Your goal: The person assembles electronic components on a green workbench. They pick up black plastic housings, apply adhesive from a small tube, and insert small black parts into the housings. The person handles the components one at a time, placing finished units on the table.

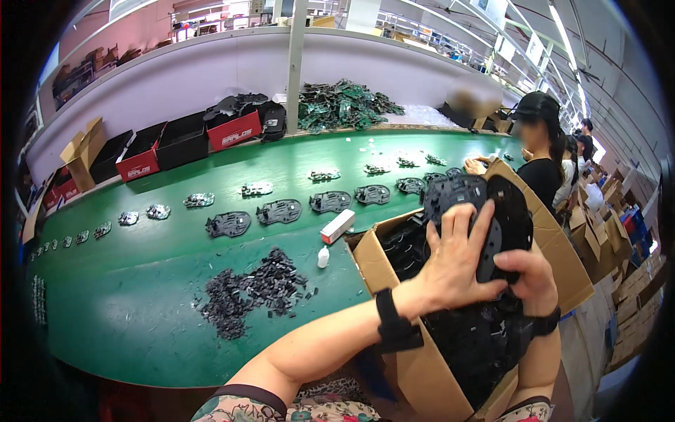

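Above a cardboard box at the lower right, my left hand lies over a black moulded plastic base plate, its fingers around the lower part. A second, smoother black plastic base plate stands beside it. My right hand grips this one from the lower right, thumb pointing left. The fingers behind the plates are hidden. Both wrists wear black straps. Inside the box lie many more black plastic parts, close below my hands.
A green work table carries a row of black base plates and a row of small circuit boards. Near me are a pile of small black pieces, a white bottle and a small carton. A co-worker is at the right.
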